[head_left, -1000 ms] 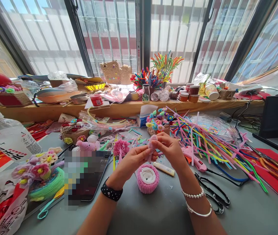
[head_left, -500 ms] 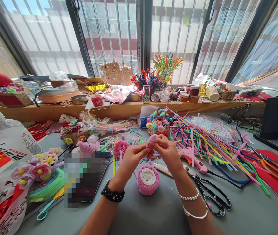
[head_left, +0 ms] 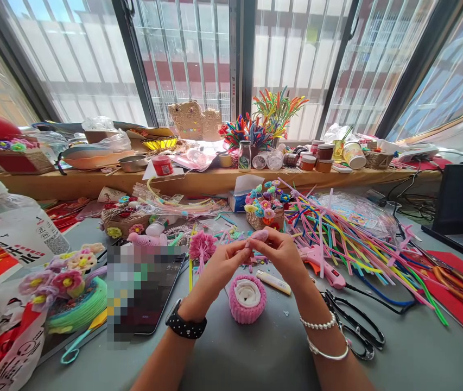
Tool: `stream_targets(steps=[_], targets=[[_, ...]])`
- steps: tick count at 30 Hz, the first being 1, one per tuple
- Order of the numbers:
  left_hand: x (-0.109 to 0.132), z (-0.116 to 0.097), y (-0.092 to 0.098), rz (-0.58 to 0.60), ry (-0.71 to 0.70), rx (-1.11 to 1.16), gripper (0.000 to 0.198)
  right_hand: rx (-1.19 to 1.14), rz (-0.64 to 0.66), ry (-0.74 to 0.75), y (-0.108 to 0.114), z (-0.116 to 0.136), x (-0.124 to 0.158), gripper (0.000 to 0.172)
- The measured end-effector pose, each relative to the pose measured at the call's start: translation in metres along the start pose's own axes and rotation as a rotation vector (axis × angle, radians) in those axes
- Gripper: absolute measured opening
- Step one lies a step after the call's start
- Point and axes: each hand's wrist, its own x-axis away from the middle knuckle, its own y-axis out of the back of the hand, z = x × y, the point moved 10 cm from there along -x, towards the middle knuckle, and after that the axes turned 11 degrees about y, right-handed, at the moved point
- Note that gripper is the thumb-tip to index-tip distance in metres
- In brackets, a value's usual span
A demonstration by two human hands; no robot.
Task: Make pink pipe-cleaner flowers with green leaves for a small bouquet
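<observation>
A small pale pink fuzzy piece (head_left: 259,235) is pinched between the fingertips of my two hands above the table. My left hand (head_left: 228,262) is closed at its lower left side, thumb and fingers pressed together. My right hand (head_left: 278,251) grips it from the right, and its fingers partly cover it. Below my hands stands a round pink ribbed pot (head_left: 247,314) with a white rolled filling. A pale lighter (head_left: 274,282) lies just right of the pot. Behind my left hand is a pink tassel-like flower (head_left: 202,247).
A pink glue gun (head_left: 329,269) and black scissors (head_left: 355,326) lie on the right, beside a heap of coloured pipe cleaners (head_left: 349,239). A phone (head_left: 160,293) and a green yarn piece with flowers (head_left: 80,307) are on the left. Another person's fingers show at the right edge.
Both hands have shifted slightly downward, and the pink piece has tilted to lie flatter. More of the lighter shows beside my right hand.
</observation>
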Motion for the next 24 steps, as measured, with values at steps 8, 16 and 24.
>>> stream_targets(steps=[8, 16, 24], targets=[[0.002, -0.014, 0.007, -0.153, -0.214, -0.250, 0.035, -0.028, -0.057, -0.046, 0.006, -0.008, 0.002, 0.017], [0.026, -0.046, 0.013, -0.389, -0.537, -0.444, 0.024, -0.132, -0.080, -0.072, 0.006, -0.008, 0.003, 0.020], [0.016, -0.028, 0.018, -0.317, -0.431, -0.087, 0.022, -0.191, -0.144, -0.031, 0.004, 0.001, 0.007, 0.018]])
